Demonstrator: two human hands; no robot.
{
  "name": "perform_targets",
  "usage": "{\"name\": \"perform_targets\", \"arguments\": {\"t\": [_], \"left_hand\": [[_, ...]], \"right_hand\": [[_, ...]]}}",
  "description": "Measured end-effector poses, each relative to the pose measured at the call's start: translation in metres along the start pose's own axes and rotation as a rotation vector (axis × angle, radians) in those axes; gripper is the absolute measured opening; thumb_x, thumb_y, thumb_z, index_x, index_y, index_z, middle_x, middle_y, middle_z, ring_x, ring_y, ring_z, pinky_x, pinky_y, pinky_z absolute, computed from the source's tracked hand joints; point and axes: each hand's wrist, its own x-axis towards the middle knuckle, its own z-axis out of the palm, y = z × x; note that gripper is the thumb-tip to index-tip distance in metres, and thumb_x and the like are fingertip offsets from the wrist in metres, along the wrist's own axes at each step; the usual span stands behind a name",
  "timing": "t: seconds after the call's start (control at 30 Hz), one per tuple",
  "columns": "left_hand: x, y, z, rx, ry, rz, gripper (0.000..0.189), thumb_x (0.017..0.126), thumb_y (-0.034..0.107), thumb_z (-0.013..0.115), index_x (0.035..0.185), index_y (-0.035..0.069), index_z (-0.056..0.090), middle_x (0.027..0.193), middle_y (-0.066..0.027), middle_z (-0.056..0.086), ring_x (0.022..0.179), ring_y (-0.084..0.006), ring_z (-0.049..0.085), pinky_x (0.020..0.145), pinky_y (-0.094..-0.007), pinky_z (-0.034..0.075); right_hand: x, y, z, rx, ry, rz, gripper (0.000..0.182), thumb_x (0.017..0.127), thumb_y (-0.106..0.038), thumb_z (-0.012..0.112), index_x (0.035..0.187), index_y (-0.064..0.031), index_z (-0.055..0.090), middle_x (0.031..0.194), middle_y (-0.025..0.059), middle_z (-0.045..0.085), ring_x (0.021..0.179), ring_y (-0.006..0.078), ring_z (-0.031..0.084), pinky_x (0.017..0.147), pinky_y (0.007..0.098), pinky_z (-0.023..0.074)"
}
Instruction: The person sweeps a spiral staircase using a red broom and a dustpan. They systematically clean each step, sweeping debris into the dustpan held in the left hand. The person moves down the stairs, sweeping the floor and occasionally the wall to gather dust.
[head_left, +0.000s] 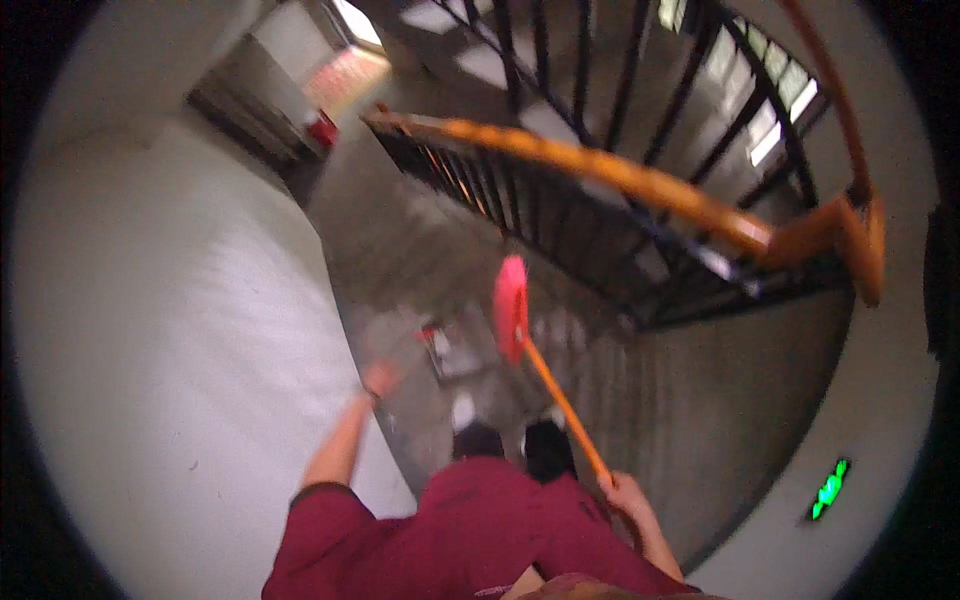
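Observation:
My right hand is closed around the orange handle of a broom. The broom's pinkish-red head is at the handle's far end, ahead of my feet; whether it touches the floor cannot be told. To the left, my left hand hangs beside the pale wall, blurred by motion, with nothing seen in it. A flat, pale, dark-edged object with a red part lies on the floor beyond my shoes, too blurred to name surely.
On the right, a stair railing with black metal bars and an orange-brown handrail runs downward. Grey stairs lie beside my legs. A pale wall stands at left. A red object sits farther off, below a bright opening. A green lit sign is on the right wall.

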Motion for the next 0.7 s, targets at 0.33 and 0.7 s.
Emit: {"name": "perform_targets", "arguments": {"t": [0.33,0.7], "left_hand": [[-0.135,0.255,-0.17,-2.623,-0.148,0.047,0.019,0.086,0.02,0.045,0.094,0.004,0.038,0.098,-0.0183,0.052,0.094,-0.0321,0.052,0.085,-0.0447,0.042],[-0.22,0.084,-0.34,-2.255,0.942,0.424,0.02,0.086,0.015,0.042,0.102,0.004,0.036,0.08,-0.0122,0.051,0.072,-0.0257,0.056,0.066,-0.0411,0.048]], "right_hand": [[-0.039,-0.181,0.0,0.05,-0.324,-0.445,0.034,0.073,-0.027,0.055,0.092,0.0013,0.052,0.065,0.0023,0.052,0.057,0.0103,0.048,0.05,0.0248,0.0391],[-0.136,-0.192,-0.014,0.338,-0.512,-0.467,0.032,0.084,-0.032,0.05,0.098,-0.0037,0.051,0.074,0.0021,0.051,0.067,0.0109,0.048,0.061,0.0235,0.0401]]}}
